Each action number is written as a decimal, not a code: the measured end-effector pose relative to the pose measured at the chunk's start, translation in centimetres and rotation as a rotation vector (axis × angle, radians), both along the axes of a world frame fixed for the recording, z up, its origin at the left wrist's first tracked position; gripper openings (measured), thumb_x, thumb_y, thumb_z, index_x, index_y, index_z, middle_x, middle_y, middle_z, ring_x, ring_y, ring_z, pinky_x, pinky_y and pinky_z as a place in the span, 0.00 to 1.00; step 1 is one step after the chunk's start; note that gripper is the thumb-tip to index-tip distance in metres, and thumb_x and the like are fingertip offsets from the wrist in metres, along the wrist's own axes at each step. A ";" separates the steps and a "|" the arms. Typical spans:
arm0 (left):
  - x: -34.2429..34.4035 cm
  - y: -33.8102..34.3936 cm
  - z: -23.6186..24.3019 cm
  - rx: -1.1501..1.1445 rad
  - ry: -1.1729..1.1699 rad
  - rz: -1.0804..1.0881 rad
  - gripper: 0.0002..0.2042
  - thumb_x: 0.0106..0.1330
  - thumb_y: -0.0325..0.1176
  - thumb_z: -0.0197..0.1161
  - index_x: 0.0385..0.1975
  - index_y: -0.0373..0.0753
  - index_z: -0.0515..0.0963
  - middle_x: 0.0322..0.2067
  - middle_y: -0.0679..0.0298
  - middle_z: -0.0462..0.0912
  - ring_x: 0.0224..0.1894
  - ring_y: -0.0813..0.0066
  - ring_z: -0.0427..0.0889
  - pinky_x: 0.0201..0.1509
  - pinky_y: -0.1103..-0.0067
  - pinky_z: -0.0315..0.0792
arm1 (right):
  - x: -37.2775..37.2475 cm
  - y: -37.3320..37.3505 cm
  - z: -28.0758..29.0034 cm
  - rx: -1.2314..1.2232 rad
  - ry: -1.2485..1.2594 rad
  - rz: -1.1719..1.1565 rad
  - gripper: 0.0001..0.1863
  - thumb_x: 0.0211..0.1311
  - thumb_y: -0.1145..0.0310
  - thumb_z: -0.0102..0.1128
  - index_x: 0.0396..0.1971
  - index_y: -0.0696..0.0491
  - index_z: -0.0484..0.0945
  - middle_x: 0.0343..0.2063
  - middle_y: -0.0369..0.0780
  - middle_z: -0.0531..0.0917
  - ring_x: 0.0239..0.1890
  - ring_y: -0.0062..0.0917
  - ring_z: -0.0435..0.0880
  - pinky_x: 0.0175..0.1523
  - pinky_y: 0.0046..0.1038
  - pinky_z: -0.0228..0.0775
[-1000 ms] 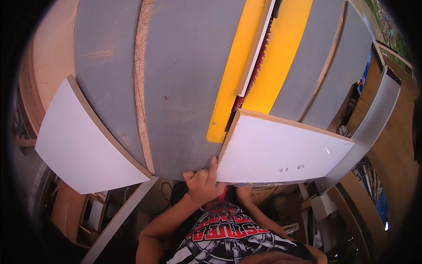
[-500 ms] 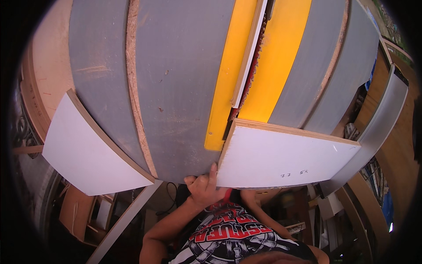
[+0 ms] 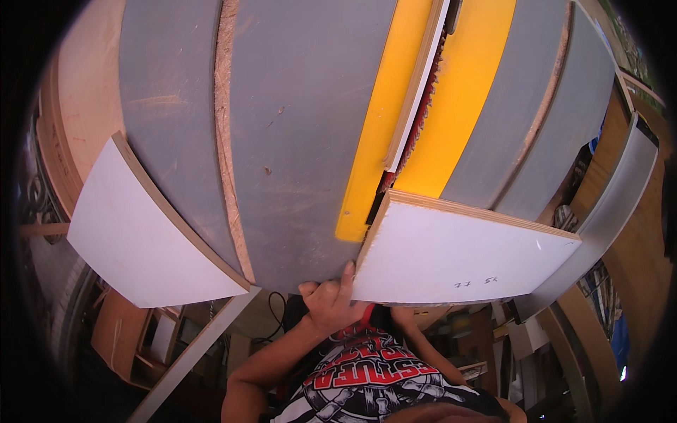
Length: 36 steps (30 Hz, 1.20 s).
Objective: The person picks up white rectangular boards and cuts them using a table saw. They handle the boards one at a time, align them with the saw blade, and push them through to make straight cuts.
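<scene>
A white-faced plywood panel [image 3: 458, 254] with a bare layered edge lies at the near right of a grey table saw top [image 3: 303, 141]. Its far left corner is close to the near end of a red toothed saw blade [image 3: 423, 106]. My left hand [image 3: 329, 299] is at the panel's near left corner, index finger stretched along its left edge and the other fingers curled. From below, my right forearm [image 3: 423, 343] reaches up under the panel's near edge, and the panel hides that hand. A narrow white-faced strip [image 3: 416, 92] stands along the blade's left side.
A yellow insert [image 3: 465, 106] surrounds the blade. At left, another white panel [image 3: 148, 240] rests at the table's edge. A grey metal rail [image 3: 617, 218] runs along the right. Chipboard-coloured strips [image 3: 224, 127] line the tabletop grooves. Wood offcuts [image 3: 116, 331] are below.
The saw table has shifted slightly right in the picture as the view moved. My left hand and the panel keep nearly the same place relative to the table.
</scene>
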<state>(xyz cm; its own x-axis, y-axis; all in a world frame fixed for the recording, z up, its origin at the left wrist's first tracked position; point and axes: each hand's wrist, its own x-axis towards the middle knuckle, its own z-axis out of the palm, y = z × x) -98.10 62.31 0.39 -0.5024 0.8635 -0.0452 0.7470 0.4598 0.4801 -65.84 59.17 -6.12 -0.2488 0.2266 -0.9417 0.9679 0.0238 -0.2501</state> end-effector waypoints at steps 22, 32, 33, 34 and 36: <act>-0.2 0.0 0.5 0.013 -0.050 0.036 0.36 0.47 0.41 0.67 0.59 0.28 0.74 0.22 0.71 0.61 0.21 0.78 0.57 0.37 0.73 0.49 | -0.2 0.5 -0.2 0.041 0.028 0.036 0.18 0.62 0.68 0.57 0.51 0.56 0.76 0.50 0.50 0.80 0.53 0.44 0.77 0.58 0.40 0.67; -0.1 -0.1 0.5 0.023 -0.052 0.071 0.36 0.47 0.40 0.68 0.60 0.30 0.74 0.23 0.71 0.60 0.22 0.79 0.58 0.37 0.72 0.48 | -3.0 2.1 0.7 0.111 0.108 -0.031 0.18 0.61 0.70 0.60 0.51 0.58 0.76 0.47 0.49 0.80 0.51 0.41 0.78 0.57 0.38 0.67; -0.1 -0.1 0.6 0.026 -0.056 0.076 0.36 0.48 0.40 0.68 0.60 0.30 0.74 0.23 0.71 0.60 0.22 0.79 0.58 0.37 0.72 0.48 | -3.2 2.0 0.6 0.071 0.056 -0.146 0.18 0.62 0.69 0.59 0.51 0.58 0.76 0.47 0.49 0.80 0.51 0.41 0.78 0.57 0.38 0.67; -0.2 0.0 0.6 0.022 -0.055 0.091 0.35 0.47 0.39 0.67 0.60 0.33 0.75 0.22 0.72 0.60 0.22 0.80 0.60 0.36 0.73 0.49 | -3.5 1.8 0.5 0.027 0.004 -0.265 0.18 0.63 0.68 0.59 0.51 0.59 0.75 0.47 0.48 0.80 0.51 0.40 0.78 0.57 0.38 0.68; -0.4 0.2 0.7 0.013 -0.053 0.120 0.34 0.45 0.37 0.64 0.59 0.38 0.78 0.20 0.74 0.59 0.20 0.82 0.62 0.34 0.74 0.50 | -4.1 1.5 0.7 0.064 0.017 -0.374 0.17 0.67 0.65 0.57 0.51 0.59 0.75 0.48 0.48 0.80 0.51 0.39 0.78 0.57 0.38 0.68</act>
<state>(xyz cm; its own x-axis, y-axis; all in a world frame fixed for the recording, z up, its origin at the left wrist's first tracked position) -98.47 62.53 1.11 -0.5997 0.7977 -0.0637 0.6603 0.5382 0.5237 -69.99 60.64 -5.37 -0.1536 0.3627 -0.9191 0.9084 -0.3142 -0.2758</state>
